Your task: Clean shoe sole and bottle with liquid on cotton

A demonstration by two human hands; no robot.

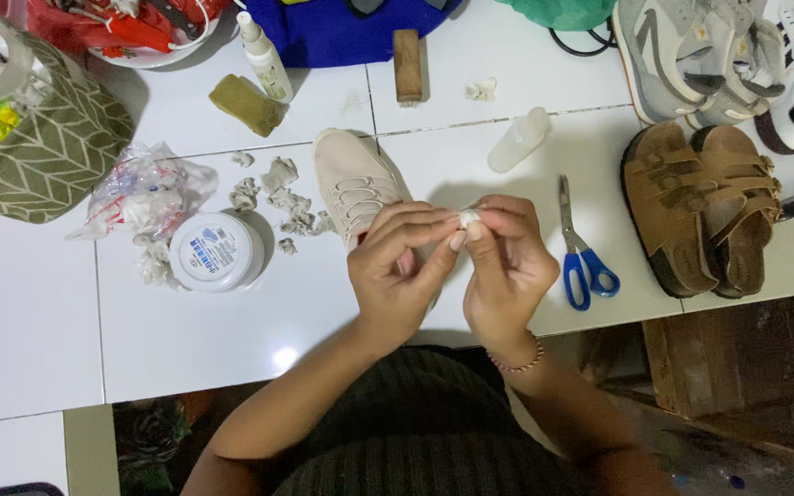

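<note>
Carefully, both hands, left hand [395, 266] and right hand [505, 262], are pinching a small white cotton wad [468, 219] together, best kept compact, above the beige lace-up sneaker [353, 184].

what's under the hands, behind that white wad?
A beige lace-up sneaker lies on the white table; its toe and laces show. Both hands, left hand and right hand, pinching the white wad, cover its heel end.

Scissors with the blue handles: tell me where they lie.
In the head view, the scissors lie flat on the white table, just right of the right hand and left of the brown sandals.
</note>
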